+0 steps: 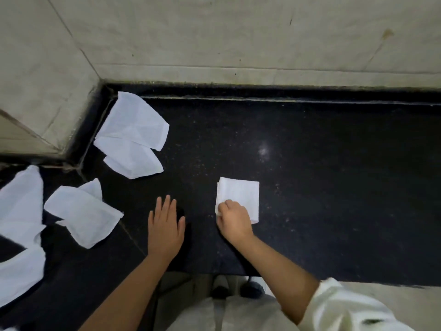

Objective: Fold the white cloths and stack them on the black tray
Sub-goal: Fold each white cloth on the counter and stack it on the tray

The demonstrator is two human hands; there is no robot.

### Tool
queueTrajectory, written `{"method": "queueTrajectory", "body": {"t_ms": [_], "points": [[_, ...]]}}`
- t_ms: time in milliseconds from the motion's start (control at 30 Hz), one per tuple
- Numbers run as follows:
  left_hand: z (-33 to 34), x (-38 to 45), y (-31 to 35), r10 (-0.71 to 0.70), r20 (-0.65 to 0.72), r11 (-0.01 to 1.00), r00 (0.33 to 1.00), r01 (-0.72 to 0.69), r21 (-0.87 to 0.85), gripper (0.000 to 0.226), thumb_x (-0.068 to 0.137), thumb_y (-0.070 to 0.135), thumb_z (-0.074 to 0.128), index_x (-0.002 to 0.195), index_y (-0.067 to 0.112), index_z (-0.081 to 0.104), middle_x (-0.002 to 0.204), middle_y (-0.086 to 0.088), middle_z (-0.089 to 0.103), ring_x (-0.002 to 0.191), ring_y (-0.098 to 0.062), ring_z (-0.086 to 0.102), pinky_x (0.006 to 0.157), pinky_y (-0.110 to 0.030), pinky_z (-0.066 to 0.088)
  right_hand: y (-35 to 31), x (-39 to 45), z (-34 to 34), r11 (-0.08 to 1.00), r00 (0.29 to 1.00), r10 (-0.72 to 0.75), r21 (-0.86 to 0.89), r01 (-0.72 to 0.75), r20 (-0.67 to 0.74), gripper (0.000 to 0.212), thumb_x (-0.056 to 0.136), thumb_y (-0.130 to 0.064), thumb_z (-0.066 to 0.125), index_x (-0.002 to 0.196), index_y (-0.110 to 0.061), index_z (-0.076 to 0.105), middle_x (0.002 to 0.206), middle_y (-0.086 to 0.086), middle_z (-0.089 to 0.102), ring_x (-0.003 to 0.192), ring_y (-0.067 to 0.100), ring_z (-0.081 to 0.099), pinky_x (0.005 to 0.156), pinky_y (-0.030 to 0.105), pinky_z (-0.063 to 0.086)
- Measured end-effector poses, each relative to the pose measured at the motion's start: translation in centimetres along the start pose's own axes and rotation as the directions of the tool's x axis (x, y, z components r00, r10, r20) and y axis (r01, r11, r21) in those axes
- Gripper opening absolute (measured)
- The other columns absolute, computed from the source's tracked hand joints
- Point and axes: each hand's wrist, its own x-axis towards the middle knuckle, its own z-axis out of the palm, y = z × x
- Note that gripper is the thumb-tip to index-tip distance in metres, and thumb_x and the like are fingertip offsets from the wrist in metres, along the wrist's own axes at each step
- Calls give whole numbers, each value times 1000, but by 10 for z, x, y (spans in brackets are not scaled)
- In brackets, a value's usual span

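A small folded white cloth [241,194] lies square on the black counter [334,187]. My right hand [235,222] pinches its near left corner with curled fingers. My left hand [165,226] hovers flat with straight fingers over the bare counter to the left of it, holding nothing. Loose unfolded white cloths lie further left: two overlapping near the back corner [133,134], one at mid left [83,213], and more at the left edge [19,235]. No black tray can be told apart from the dark surface.
Beige tiled walls [238,32] close off the back and the left corner. The counter's front edge [214,273] runs just below my forearms, with my feet and the floor beneath. The counter stretches dark to the right.
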Motion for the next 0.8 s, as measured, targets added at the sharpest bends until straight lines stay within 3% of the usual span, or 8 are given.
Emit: {"method": "queueTrajectory", "body": {"t_ms": [67,133,200,300,467,567,700,800], "points": [[1,-6,-12,11,-3,999,1000,-11,-43,49,99,26,35,144,6,28,157,-9,16,147,-23,4,119,-41,7,5,-4,9,995,998,3,-100,3,58,32,43,-13,86,50,-12,55,48,2,57,40,19,52,39,17,32],[3,-10,-19,23,-9,997,1000,-23,-77,57,94,35,28,140,4,37,154,-12,24,146,-26,11,118,-44,11,8,-5,10,992,998,-53,-110,56,26,24,49,-11,81,51,-13,57,48,0,56,41,18,54,43,16,30],[9,-12,-20,57,-27,994,998,-59,-94,70,85,42,17,135,1,44,150,-15,32,144,-30,18,116,-47,17,10,-5,4,987,994,-104,-129,100,-24,11,64,-13,57,53,-13,58,48,-2,54,42,17,55,47,17,33],[15,-10,-16,97,-33,987,995,-100,-122,70,84,41,17,131,0,49,147,-16,38,142,-32,24,114,-48,22,14,-8,1,978,983,-164,-145,152,-77,24,68,-19,39,56,-14,59,51,-3,55,46,16,54,59,20,27],[17,-3,-11,120,-50,987,992,-125,-102,43,81,18,45,112,-4,64,126,-22,59,123,-38,52,93,-51,47,19,-17,8,971,980,-183,-142,193,82,13,61,-14,55,63,-17,68,57,-6,60,50,14,59,52,14,45],[17,2,-7,190,-29,980,981,-192,-45,37,75,19,48,96,-1,70,105,-19,70,100,-36,67,73,-45,57,29,-19,2,974,970,-212,-58,220,122,27,54,-9,63,80,-8,71,69,2,69,57,20,66,56,24,54],[27,5,10,415,-31,908,909,-416,-47,29,68,17,55,87,8,74,94,-7,74,86,-24,72,68,-33,59,52,-29,-23,973,984,-163,-150,173,79,35,46,-8,60,78,-14,72,76,-2,71,73,16,65,60,29,55],[35,14,29,569,-111,817,815,-575,-31,34,71,19,42,80,14,75,85,1,73,88,-13,56,66,-22,55,64,-32,-33,953,976,-114,-256,160,183,40,38,-10,68,76,-20,72,80,-6,71,78,14,63,56,25,54]]}}
